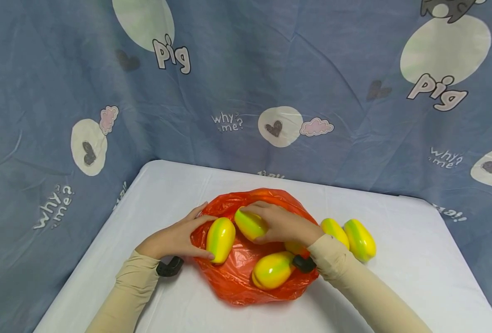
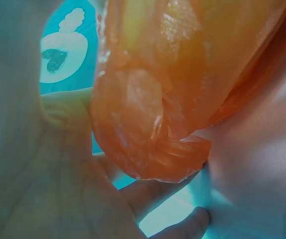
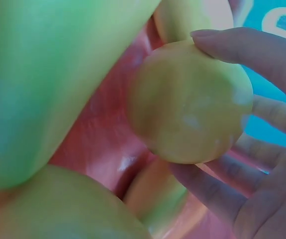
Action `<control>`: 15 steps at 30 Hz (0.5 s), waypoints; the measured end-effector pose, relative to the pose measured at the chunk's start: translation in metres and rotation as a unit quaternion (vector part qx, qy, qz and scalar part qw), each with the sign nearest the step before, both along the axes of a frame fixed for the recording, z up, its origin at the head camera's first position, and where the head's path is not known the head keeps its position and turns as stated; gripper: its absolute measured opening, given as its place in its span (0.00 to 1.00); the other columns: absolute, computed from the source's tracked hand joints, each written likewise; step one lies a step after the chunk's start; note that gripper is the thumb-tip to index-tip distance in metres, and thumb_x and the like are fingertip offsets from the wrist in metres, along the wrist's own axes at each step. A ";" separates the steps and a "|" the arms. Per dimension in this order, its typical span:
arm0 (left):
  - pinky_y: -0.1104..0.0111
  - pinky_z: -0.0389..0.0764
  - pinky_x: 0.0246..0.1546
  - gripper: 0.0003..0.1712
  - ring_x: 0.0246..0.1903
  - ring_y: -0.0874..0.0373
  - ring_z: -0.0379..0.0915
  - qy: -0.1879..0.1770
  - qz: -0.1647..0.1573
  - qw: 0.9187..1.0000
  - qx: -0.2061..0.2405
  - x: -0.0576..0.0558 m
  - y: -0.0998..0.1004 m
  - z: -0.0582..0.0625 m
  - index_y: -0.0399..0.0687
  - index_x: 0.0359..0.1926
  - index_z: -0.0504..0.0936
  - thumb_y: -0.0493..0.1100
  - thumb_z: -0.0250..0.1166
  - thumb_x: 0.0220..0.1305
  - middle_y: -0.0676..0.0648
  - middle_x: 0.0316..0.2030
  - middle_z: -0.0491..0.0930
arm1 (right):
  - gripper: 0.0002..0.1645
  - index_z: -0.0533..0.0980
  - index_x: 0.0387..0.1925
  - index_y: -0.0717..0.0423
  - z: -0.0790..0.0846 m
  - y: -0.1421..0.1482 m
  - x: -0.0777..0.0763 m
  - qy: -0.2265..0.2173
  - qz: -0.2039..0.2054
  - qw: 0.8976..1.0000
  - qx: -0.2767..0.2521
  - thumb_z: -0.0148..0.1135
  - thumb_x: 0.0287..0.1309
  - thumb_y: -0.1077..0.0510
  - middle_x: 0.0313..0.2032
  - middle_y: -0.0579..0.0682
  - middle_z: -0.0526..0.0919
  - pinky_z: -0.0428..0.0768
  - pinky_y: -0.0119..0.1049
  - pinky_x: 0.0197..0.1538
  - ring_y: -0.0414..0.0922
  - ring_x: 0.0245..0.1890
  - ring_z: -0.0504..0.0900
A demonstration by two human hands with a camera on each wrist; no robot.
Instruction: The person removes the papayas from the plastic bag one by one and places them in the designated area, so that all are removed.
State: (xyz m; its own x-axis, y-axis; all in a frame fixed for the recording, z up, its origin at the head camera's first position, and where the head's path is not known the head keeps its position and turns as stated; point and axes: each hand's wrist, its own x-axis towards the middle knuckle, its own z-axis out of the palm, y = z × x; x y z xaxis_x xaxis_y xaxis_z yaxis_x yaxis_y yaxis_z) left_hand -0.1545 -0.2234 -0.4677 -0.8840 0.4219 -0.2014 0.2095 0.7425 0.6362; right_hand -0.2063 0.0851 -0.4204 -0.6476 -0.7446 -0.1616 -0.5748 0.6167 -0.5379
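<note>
A crumpled red plastic bag (image 1: 246, 286) lies spread open on the table with several glossy yellow-and-green fruits in it. At its left side my left hand (image 1: 175, 238) has thumb and fingertips at either end of one upright fruit (image 1: 221, 240). The left wrist view has the bag's thin wall (image 2: 138, 109) beside the palm. Reaching in from the right, my right hand (image 1: 281, 224) holds another fruit (image 3: 192, 104) between thumb and fingers. Closer to me in the bag lies a third fruit (image 1: 273, 270); one more (image 1: 296, 247) is partly hidden under the right wrist.
Two more fruits, one beside the sleeve (image 1: 335, 231) and one farther right (image 1: 362, 240), lie on the white table (image 1: 412, 259) outside the bag. A blue printed curtain (image 1: 237, 83) hangs behind and along the left. Black straps (image 1: 169, 267) sit at the wrists.
</note>
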 end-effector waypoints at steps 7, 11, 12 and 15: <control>0.34 0.71 0.66 0.54 0.75 0.33 0.58 -0.002 0.001 1.000 -0.001 0.000 0.001 0.000 0.64 0.72 0.71 0.71 0.79 0.44 0.41 0.83 0.42 | 0.46 0.66 0.75 0.38 0.006 0.010 0.008 -0.004 -0.022 0.999 -0.034 0.77 0.58 0.51 0.72 0.42 0.71 0.73 0.47 0.73 0.44 0.71 0.70; 0.34 0.71 0.66 0.54 0.75 0.33 0.59 -0.001 0.000 1.000 0.001 0.000 0.001 0.000 0.64 0.72 0.71 0.71 0.79 0.44 0.41 0.83 0.43 | 0.47 0.65 0.76 0.34 0.007 0.015 0.012 -0.007 -0.041 0.998 -0.044 0.76 0.58 0.49 0.73 0.39 0.69 0.71 0.48 0.74 0.43 0.73 0.68; 0.34 0.71 0.66 0.54 0.75 0.33 0.59 0.000 0.000 1.000 0.002 0.000 0.001 0.000 0.64 0.72 0.71 0.71 0.79 0.44 0.41 0.83 0.42 | 0.47 0.64 0.76 0.34 0.006 0.016 0.013 -0.008 -0.046 0.998 -0.046 0.76 0.58 0.48 0.74 0.38 0.69 0.71 0.49 0.75 0.43 0.73 0.67; 0.34 0.71 0.66 0.54 0.75 0.33 0.58 0.001 -0.001 1.000 0.003 0.000 0.001 0.000 0.64 0.72 0.71 0.71 0.79 0.44 0.40 0.83 0.43 | 0.48 0.63 0.76 0.31 0.007 0.020 0.015 -0.007 -0.059 0.997 -0.053 0.76 0.58 0.46 0.74 0.36 0.68 0.70 0.50 0.75 0.43 0.74 0.66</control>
State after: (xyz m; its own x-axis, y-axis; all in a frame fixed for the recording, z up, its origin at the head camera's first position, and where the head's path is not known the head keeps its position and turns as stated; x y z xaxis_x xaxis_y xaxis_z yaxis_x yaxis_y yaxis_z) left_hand -0.1546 -0.2224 -0.4675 -0.8836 0.4247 -0.1972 0.2123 0.7386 0.6399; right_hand -0.1908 0.1051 -0.4137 -0.7305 -0.6761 -0.0968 -0.4924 0.6195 -0.6113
